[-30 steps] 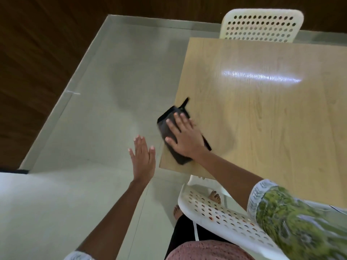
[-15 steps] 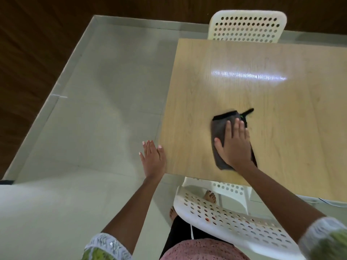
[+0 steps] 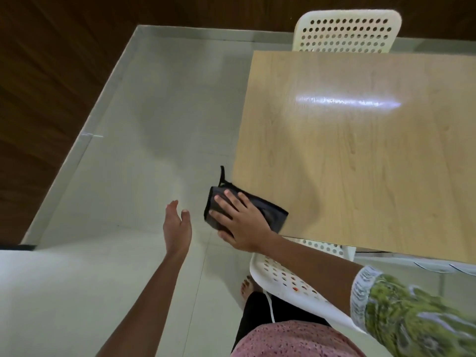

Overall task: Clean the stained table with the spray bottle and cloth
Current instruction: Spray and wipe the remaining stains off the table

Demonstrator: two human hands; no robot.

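Pale tiled floor [image 3: 134, 140] below dark wood-panelled walls, with a light wood-grain rectangular table [image 3: 360, 155] to the right and a white perforated plastic chair [image 3: 346, 30] at its far side. Second white perforated chair [image 3: 286, 282] tucked at the near edge. Dark grey folded cloth [image 3: 270, 212] at the table's near left corner, partly overhanging the edge, pressed flat under the right hand [image 3: 242, 222] with fingers spread and straight across it. Left hand [image 3: 177, 228] off the table, just beside the corner, flat and relaxed over the floor, holding nothing. No spray bottle anywhere in view. Tabletop glossy, with a bright streak of reflected light and no stain clearly visible on the exposed part. Judged from this: spraying probably done, wiping well along and at the edge of the surface. Likely left: any strips not covered and putting the cloth away.
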